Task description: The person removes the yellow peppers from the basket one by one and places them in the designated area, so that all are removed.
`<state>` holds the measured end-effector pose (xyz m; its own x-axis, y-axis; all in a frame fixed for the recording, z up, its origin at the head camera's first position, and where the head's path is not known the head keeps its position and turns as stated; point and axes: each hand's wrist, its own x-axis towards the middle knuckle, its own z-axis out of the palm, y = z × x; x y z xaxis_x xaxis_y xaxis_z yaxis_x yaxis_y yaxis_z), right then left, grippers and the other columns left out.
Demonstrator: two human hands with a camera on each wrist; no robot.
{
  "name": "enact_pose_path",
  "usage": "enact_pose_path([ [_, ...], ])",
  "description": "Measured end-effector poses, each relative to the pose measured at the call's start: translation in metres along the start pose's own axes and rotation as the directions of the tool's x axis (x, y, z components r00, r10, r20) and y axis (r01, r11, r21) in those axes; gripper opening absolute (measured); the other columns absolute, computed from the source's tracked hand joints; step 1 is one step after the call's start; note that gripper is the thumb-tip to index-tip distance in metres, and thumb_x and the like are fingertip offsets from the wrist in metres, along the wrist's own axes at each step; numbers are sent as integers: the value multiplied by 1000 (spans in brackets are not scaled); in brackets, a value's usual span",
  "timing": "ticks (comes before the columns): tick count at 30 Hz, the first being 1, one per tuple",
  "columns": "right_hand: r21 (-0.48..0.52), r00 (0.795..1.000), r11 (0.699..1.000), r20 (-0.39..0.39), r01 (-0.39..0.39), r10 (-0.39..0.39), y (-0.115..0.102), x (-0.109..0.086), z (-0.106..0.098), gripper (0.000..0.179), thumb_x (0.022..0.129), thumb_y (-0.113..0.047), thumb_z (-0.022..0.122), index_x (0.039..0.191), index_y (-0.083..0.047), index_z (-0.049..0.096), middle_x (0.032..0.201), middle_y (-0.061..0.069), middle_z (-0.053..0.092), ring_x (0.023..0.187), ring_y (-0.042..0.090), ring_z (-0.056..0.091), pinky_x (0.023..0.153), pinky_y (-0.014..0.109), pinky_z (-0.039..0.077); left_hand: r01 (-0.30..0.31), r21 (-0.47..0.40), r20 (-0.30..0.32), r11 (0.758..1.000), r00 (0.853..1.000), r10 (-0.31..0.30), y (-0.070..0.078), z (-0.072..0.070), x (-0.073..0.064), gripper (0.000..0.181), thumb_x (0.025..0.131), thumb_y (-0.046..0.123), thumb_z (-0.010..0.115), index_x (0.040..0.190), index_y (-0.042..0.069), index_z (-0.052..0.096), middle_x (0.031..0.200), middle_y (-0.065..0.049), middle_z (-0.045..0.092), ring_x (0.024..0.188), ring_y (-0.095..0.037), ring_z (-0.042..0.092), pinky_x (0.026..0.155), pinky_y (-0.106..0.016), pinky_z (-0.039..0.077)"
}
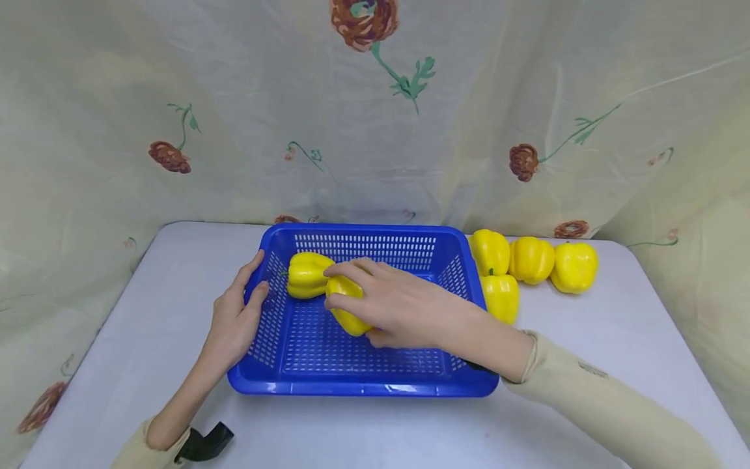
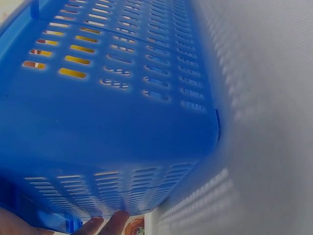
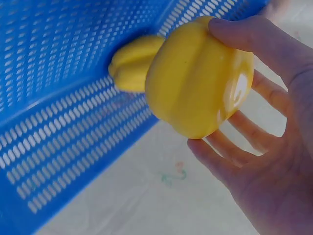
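My right hand (image 1: pixel 392 299) grips a yellow bell pepper (image 1: pixel 350 306) inside the blue plastic basket (image 1: pixel 363 384). In the right wrist view, thumb and fingers curve around this held bell pepper (image 3: pixel 195 78). Another yellow bell pepper (image 1: pixel 307 273) lies on its side in the basket's left back part, its stem towards the left wall. My left hand (image 1: pixel 237 319) holds the basket's left rim, thumb on the inner side and fingers outside. The left wrist view shows the basket's slotted outer wall (image 2: pixel 107 127), with fingertips (image 2: pixel 115 223) at the bottom edge.
Several yellow bell peppers (image 1: pixel 532 260) stand grouped on the white-covered table (image 1: pixel 597 352), just right of the basket. A pale curtain (image 1: pixel 246 130) with printed flowers hangs behind the table. A black strap (image 1: pixel 205 443) shows at the left wrist.
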<state>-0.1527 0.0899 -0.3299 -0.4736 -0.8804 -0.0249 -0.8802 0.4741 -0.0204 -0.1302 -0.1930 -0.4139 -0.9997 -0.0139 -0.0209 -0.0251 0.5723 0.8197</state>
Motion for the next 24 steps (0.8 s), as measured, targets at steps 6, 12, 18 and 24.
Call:
enact_pose_path([
  [6, 28, 996, 997, -38, -75, 76, 11, -23, -9, 66, 87, -20, 89, 146, -27, 59, 169, 8, 42, 151, 31, 48, 127, 49, 47, 1, -4, -3, 1000, 1000, -1, 0, 0, -1, 60, 117, 20, 39, 174, 20, 22, 176, -23, 32, 157, -51, 40, 124, -72, 38],
  [12, 39, 990, 991, -62, -127, 129, 24, -49, -14, 66, 86, -16, 90, 143, -29, 60, 166, 5, 46, 153, 31, 46, 128, 54, 45, -14, -12, -6, 1000, 1000, 14, 0, 1, 0, 60, 116, 19, 40, 173, 18, 23, 176, -24, 32, 159, -51, 38, 125, -72, 36],
  [18, 56, 975, 979, -94, -197, 201, 35, -72, -15, 69, 84, -15, 92, 144, -28, 60, 166, 7, 46, 151, 34, 47, 120, 58, 51, -9, -3, -6, 1000, 1000, 9, -1, 0, 0, 60, 117, 19, 40, 174, 18, 23, 176, -24, 32, 159, -52, 38, 125, -73, 36],
  [24, 47, 951, 960, -134, -275, 279, 48, -92, -12, 67, 83, -9, 91, 141, -25, 61, 166, 9, 45, 150, 36, 47, 119, 58, 52, -5, -7, -2, 1000, 1000, 5, 0, 0, -1, 60, 116, 19, 40, 174, 19, 23, 176, -24, 32, 159, -51, 37, 125, -72, 36],
])
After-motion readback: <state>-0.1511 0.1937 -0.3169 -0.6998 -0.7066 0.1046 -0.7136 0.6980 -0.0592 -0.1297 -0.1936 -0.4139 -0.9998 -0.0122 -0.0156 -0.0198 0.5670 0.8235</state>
